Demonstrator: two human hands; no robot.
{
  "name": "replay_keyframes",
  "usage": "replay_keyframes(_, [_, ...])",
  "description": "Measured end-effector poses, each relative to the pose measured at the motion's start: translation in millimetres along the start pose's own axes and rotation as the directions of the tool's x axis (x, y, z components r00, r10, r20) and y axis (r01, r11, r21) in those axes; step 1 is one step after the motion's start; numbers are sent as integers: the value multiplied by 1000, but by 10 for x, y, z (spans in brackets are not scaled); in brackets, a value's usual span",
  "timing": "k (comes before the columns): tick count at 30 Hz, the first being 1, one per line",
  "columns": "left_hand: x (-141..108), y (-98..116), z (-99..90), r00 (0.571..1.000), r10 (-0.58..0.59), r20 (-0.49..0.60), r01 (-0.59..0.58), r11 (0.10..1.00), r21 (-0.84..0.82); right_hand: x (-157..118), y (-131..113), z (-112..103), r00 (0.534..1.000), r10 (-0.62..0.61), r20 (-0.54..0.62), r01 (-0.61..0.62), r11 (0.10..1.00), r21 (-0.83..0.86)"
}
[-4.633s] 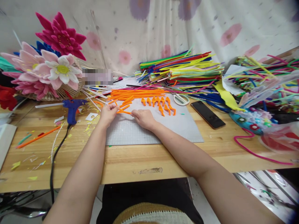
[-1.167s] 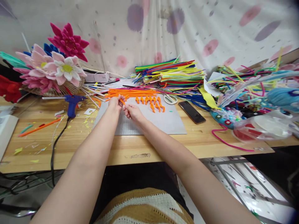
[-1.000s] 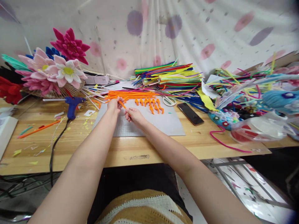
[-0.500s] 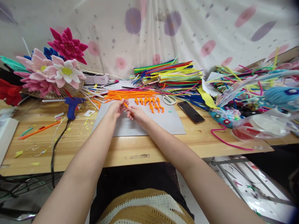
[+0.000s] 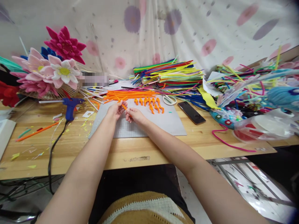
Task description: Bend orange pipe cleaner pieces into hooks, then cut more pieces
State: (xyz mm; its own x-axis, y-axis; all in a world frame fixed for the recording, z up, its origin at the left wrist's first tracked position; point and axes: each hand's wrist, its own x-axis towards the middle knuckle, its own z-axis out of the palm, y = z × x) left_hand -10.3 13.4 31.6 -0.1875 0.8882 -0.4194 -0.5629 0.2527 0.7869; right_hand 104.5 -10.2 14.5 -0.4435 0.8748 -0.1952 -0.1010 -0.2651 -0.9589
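Can read no text, brand, number or sign anywhere. At ten o'clock, find only pixelated blocks over a pale object (image 5: 94, 79). Toward seven o'clock, make out faint grid lines on the grey mat (image 5: 126, 131), too blurred to tell any figures.

Left hand (image 5: 118, 109) near right hand (image 5: 135, 115), both pinched, arms (image 5: 90, 155) outstretched.

Soft bright light, stretched edges

Flowery curtain (image 5: 149, 40) behind wooden table (image 5: 206, 135), apparently pale floor (image 5: 182, 184) below.
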Motion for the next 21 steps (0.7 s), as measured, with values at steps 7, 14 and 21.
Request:
replay_keyframes(7, [-94,-30,27,973,-63,220,9,971,238,18,1,-106,999,39,-18,-39,999,19])
replay_keyframes(14, [-116,-206,60,988,146,45,-153,964,217,117,43,-163,999,-5,54,10,997,-78])
replay_keyframes(21, [-81,-267,26,969,234,73,-244,949,201,124,80,-183,992,-45,117,53,996,-72])
